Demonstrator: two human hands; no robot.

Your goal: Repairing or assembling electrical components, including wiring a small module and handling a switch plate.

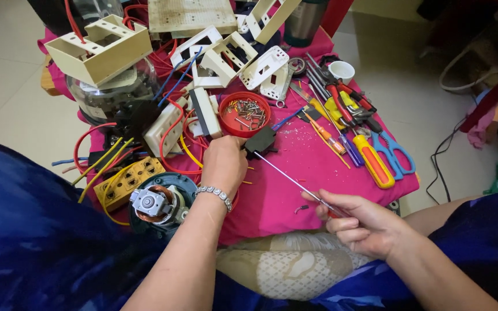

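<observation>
Fingers of the left hand curl down over the near edge of a small black part and pinch it against the pink cloth of the table; exact finger contact is hidden behind the knuckles. Fingers of the right hand close together round the handle end of a long thin screwdriver. Shaft runs on a slant, from the right hand at lower right up and left to the black part; tip sits at or just under the part's near edge, touching or nearly so, cannot tell which. Long axis of the tool thus points straight at the part, and away from the person. Black part lies just right of the left hand and just below a red bowl of screws, near it but apart. Left hand is the nearer one to the part; right hand stays well back, at the far end of the shaft. A beaded bracelet sits on the left wrist. Left of that wrist: a round motor with copper windings and a yellow socket strip among red and yellow wires. Right of the shaft: an orange-handled screwdriver, blue scissors, red-handled pliers, all well clear of both hands.
</observation>
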